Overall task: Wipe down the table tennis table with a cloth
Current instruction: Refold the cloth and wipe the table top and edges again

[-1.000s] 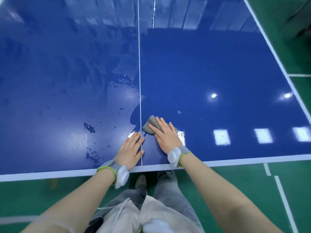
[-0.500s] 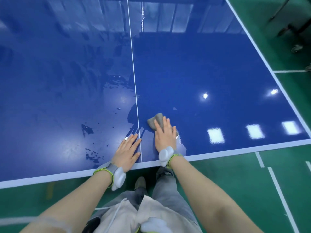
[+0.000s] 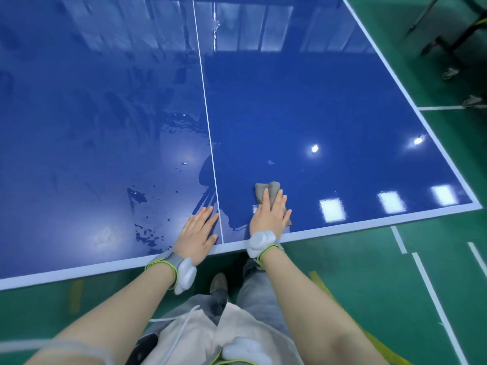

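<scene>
The blue table tennis table [image 3: 329, 106] fills the upper view, with a white centre line and white edges. A small grey cloth [image 3: 266, 189] lies on it right of the centre line, near the front edge. My right hand [image 3: 270, 213] presses flat on the cloth with straight fingers, covering most of it. My left hand [image 3: 197, 229] rests flat on the table just left of the centre line, fingers straight, holding nothing. Wet streaks and droplets [image 3: 143, 214] shine on the left half.
Green floor [image 3: 369, 272] with white lines surrounds the table. My legs and one shoe [image 3: 218, 281] stand just below the front edge. Dark metal legs of some stand [image 3: 448, 35] and another person's shoes [image 3: 450, 73] are at the far right.
My right hand has slid the cloth to the right, away from the centre line, staying near the front edge. My left hand stayed planted on the table. The camera view shifted right.
</scene>
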Demonstrator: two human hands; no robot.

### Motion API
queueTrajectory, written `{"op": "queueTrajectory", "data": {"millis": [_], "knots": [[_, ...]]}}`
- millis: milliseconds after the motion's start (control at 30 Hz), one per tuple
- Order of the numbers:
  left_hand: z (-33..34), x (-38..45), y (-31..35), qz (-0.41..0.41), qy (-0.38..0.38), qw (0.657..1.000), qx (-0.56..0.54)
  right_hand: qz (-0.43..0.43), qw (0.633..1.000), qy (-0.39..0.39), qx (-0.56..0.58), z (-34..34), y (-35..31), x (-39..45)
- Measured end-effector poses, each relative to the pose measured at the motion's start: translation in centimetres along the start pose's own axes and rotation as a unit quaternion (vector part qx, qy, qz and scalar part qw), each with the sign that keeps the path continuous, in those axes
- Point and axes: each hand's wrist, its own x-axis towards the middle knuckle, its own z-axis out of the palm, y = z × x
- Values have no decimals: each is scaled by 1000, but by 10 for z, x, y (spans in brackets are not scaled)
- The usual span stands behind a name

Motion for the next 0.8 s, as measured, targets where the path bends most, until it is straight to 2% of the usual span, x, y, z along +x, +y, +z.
{"op": "queueTrajectory", "data": {"millis": [100,233,367,433,567,633,700,800], "knots": [[1,-5,0,-3,3,1000,-8,-89,996,25,-19,18,-24,-24],[3,-10,-2,-4,13,1000,-9,-210,970,-89,-83,21,-28,-52],[5,-15,-4,8,16,1000,-2,-289,941,-94,-150,13,9,-39],[5,-15,-5,13,13,1000,-8,-249,957,-61,-136,6,29,-28],[1,-15,-4,10,5,1000,-9,-103,992,46,-59,-2,45,-30],[1,-15,-4,11,5,1000,-5,-40,998,49,-21,-1,38,-35],[2,-15,-3,8,5,1000,-4,-45,997,54,-27,4,25,-45],[2,-17,-4,6,8,1000,-1,-129,988,-53,-70,5,4,-63]]}}
